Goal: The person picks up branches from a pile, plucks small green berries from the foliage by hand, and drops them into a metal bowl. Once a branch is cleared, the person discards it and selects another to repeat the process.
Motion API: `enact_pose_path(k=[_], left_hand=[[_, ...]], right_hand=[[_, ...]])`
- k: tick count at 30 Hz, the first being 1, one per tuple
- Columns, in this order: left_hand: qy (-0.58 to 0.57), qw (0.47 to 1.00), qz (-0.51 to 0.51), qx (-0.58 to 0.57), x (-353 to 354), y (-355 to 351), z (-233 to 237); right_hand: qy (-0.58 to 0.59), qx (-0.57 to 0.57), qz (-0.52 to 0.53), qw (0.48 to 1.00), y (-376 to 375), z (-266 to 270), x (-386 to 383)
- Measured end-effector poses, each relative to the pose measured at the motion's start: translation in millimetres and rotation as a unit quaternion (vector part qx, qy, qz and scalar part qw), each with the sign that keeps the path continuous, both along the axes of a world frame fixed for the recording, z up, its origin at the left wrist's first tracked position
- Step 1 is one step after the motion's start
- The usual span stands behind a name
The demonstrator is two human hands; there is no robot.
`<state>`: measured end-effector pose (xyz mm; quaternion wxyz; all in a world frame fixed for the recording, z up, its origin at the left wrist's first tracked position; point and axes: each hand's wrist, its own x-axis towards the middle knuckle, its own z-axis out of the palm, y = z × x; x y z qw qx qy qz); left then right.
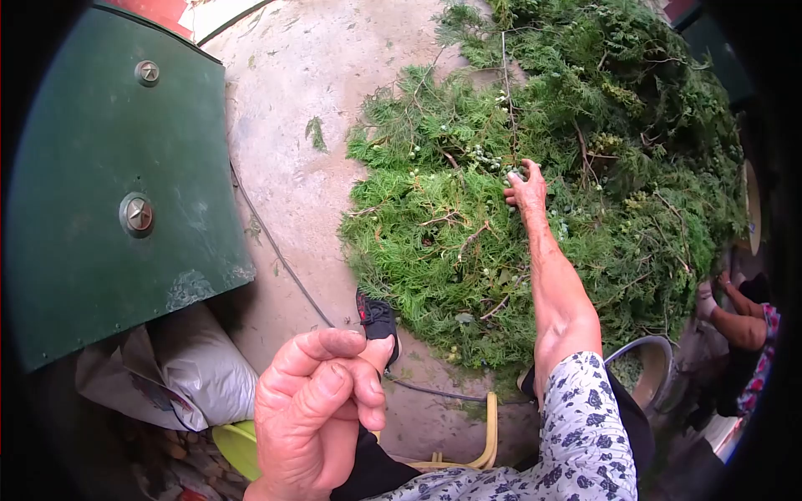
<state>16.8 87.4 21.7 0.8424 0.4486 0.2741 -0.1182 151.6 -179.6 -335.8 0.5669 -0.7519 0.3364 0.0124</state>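
Note:
A large heap of green conifer branches [443, 188] with flat, scaly sprays lies on the ground ahead of me. Small pale blue-green cones [484, 157] cluster among the sprays. My right hand [528, 190] reaches out over the heap beside these cones, fingers apart; I see nothing held in it. My left hand [313, 409] is raised close to the camera, away from the heap. Its fingers are curled in, with the thumb against them. Whether something small is pinched there is hidden.
To the left is a green metal panel [92, 167] with star studs, above a white sack [205, 363] and a yellow-green basin [236, 447]. A dark cable [280, 255] crosses the concrete. At right are a metal basin [660, 367] and another person's arm [739, 326].

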Motion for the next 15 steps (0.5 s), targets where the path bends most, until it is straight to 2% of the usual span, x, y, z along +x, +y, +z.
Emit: enact_pose_path(k=[5,7,8,11,15], left_hand=[[0.003,1.000,-0.004,0.003,3,-3,-1],[0.010,1.000,-0.024,0.007,3,-1,-3],[0.010,1.000,-0.024,0.005,3,0,-2],[0.006,0.999,-0.032,-0.041,3,2,0],[-0.017,0.997,-0.043,-0.054,1,0,3]], right_hand=[[0.022,0.058,0.004,0.998,-2,-22,5],[0.008,0.095,-0.021,0.995,-5,-16,3],[-0.037,0.098,-0.046,0.993,-6,-12,1],[-0.145,0.133,-0.037,0.980,-15,29,-8],[-0.198,0.122,-0.004,0.973,-29,113,-29]])
